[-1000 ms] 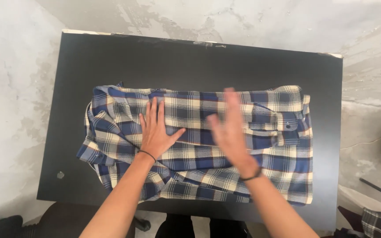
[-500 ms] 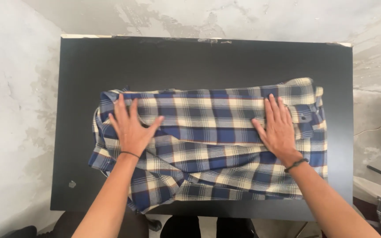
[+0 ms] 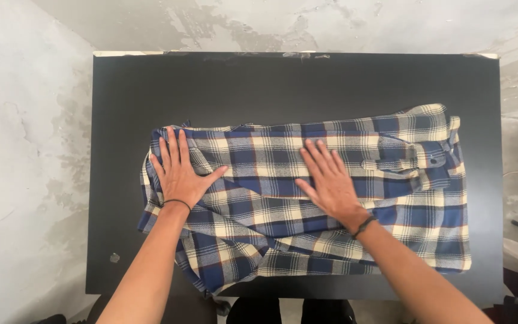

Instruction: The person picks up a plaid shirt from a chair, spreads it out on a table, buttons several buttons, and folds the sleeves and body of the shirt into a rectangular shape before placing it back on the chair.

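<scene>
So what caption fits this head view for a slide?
Left hand and right hand pressed flat on a folded plaid shirt on a black table.

A blue, cream and navy plaid shirt (image 3: 391, 198) lies folded flat across the dark table (its near left corner rumpled, overhanging the edge).

A black rectangular table (image 3: 283, 84) fills most of the view, its far edge chipped to show pale material at both far corners. Around it lies a mottled grey concrete floor (image 3: 25, 150), stained and patchy. Near the table's front left corner sits a small pale mark (image 3: 114, 257). Light falls evenly, without hard shadows.
</scene>
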